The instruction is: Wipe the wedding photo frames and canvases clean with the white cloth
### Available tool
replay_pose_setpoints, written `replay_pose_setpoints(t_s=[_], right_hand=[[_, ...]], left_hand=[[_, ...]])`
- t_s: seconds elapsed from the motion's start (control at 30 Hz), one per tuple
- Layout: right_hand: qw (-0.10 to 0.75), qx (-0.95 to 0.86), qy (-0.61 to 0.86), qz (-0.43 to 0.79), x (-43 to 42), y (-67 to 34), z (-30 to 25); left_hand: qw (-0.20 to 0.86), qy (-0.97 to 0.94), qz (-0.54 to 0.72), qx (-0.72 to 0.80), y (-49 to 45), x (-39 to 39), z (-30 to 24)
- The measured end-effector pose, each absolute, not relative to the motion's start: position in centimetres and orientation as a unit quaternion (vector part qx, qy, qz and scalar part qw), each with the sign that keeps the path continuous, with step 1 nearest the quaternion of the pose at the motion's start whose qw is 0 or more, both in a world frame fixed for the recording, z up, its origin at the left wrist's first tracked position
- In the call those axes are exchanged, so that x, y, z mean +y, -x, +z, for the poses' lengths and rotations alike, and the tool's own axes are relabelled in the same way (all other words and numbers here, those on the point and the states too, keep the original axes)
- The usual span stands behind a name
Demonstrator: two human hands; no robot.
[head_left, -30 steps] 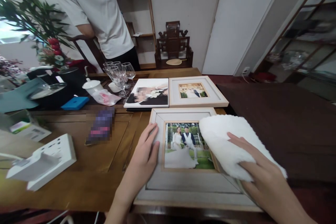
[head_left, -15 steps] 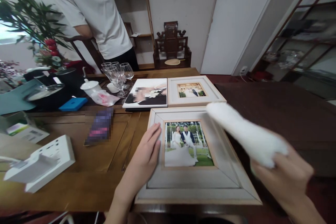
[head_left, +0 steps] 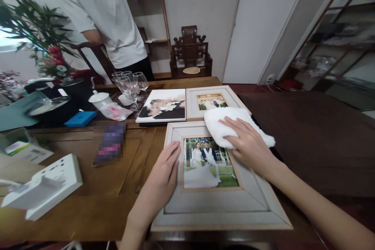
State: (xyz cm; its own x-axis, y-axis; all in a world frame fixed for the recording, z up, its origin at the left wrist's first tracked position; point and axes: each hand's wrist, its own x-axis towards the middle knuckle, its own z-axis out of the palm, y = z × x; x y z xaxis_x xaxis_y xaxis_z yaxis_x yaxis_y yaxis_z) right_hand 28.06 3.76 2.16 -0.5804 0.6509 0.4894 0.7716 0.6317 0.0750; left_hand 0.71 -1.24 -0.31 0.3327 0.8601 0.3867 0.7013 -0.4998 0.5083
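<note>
A framed wedding photo point(head_left: 209, 162) with a wide pale border lies face up on the wooden table near me. My left hand point(head_left: 164, 166) rests flat along the frame's left side, fingers stretched out and holding nothing. Over the frame's upper right part, my right hand point(head_left: 244, 140) presses a white cloth point(head_left: 216, 123) down, its fingers spread on top of it. The cloth hides that corner and overlaps the near edge of a second framed photo point(head_left: 191, 103) behind. Beside that one lies a larger wedding picture point(head_left: 164, 105) with a white background.
Wine glasses point(head_left: 130, 86), a white lidded cup point(head_left: 99, 98) and a blue box point(head_left: 80, 118) stand at the back left. A power strip point(head_left: 60, 185) lies on the near left. Behind the table a person in a white shirt point(head_left: 102, 15) faces a shelf. A dark surface point(head_left: 307, 136) is at right.
My right hand has swung inward to the left, bringing the cloth from above the frame's right side down onto its upper right part. My left hand stays in place.
</note>
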Motion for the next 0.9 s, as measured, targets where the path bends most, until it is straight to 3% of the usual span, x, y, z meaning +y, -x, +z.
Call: replay_pose_setpoints(t_s=[0.27, 0.63, 0.9], right_hand=[[0.12, -0.876, 0.453, -0.114, 4.2, -27.1, 2.2], [0.095, -0.897, 0.418, -0.111, 0.9, -27.2, 3.6], [0.184, -0.919, 0.347, -0.034, -9.3, -28.0, 4.2]], left_hand=[[0.138, -0.8, 0.298, 0.502, -0.8, -1.2, 0.0], [0.128, -0.797, 0.293, 0.513, -0.8, -0.6, -0.2], [0.12, -0.792, 0.318, 0.508, -0.9, -0.7, -0.6]])
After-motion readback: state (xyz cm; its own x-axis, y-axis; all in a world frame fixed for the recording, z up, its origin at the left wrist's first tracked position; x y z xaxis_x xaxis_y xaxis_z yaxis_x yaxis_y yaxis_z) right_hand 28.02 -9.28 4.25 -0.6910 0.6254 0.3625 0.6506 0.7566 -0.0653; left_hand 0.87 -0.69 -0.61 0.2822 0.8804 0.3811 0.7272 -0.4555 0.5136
